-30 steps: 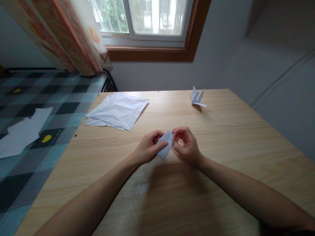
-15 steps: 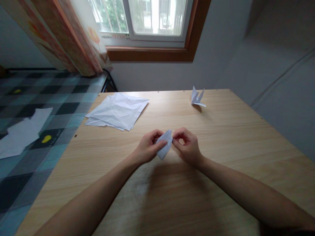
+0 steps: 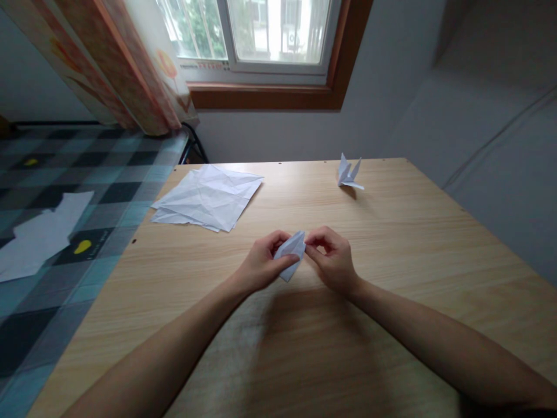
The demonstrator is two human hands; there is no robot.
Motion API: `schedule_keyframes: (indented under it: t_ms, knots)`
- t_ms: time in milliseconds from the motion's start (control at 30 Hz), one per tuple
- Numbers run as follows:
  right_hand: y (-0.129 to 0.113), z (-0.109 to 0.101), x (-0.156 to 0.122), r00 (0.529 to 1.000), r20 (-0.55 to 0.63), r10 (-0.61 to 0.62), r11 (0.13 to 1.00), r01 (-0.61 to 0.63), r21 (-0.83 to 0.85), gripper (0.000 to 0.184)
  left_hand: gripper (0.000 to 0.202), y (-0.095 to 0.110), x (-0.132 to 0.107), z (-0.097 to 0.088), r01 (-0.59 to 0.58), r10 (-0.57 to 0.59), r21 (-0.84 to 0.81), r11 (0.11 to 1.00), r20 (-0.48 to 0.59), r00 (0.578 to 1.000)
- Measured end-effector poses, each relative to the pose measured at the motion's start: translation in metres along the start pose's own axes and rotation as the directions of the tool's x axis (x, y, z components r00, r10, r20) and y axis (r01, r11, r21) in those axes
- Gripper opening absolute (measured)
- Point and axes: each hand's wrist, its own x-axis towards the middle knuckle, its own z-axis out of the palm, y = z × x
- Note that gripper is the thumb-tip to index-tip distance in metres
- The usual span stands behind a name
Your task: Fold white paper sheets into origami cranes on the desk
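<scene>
A small piece of folded white paper [image 3: 292, 246], roughly diamond-shaped with layered flaps, is held above the wooden table. My left hand [image 3: 268, 261] grips it from the left, thumb pressed across its face and fingers behind it. On the other side, my right hand [image 3: 333, 258] pinches the paper's right edge between thumb and forefinger. The fingers behind the paper are partly hidden.
A folded paper crane [image 3: 349, 174] stands near the table's [image 3: 413, 244] back right. Creased white sheets [image 3: 209, 197] lie stacked at the back left. More white paper [image 3: 46, 238] rests on the checked cloth [image 3: 26, 319] to the left.
My left thumb has slid slightly right across the folded paper, and the paper's angle has shifted a little. My right hand has hardly moved and stays at its right edge.
</scene>
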Motion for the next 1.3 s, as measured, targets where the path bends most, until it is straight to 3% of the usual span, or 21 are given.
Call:
schedule_keyframes:
  t_ms: [167,400,667,900,1167,1300]
  knots:
    - [0.0038,0.0017,-0.0019,0.998,0.000,0.068,0.994,-0.067,0.089,0.008,0.025,0.0020,-0.0008,-0.0005,-0.003,0.003,0.062,0.998,0.012,1.000]
    - [0.0080,0.0052,0.0010,0.976,0.118,0.181,0.924,-0.210,0.318,0.005,0.023,-0.0021,-0.0007,-0.0006,0.006,-0.002,0.042,0.999,-0.090,0.996]
    - [0.0024,0.0027,0.0030,0.955,0.145,0.260,0.884,-0.295,0.362,0.016,0.020,-0.0028,-0.0006,-0.0007,-0.005,0.009,0.038,0.999,-0.104,0.995]
    - [0.0035,0.0042,0.0029,0.947,0.149,0.284,0.920,-0.313,0.235,0.018,0.019,-0.0006,-0.0020,0.0006,-0.029,0.045,0.156,0.987,-0.099,0.994]
    - [0.0025,0.0036,0.0045,0.937,0.120,0.327,0.909,-0.347,0.231,0.018,0.030,-0.0023,0.0007,0.0011,0.012,-0.014,-0.012,1.000,-0.168,0.986]
    - [0.0016,0.0045,0.0063,0.939,0.145,0.313,0.874,-0.344,0.343,0.022,0.033,-0.0070,0.0012,-0.0006,0.013,-0.021,-0.055,0.998,-0.158,0.987]
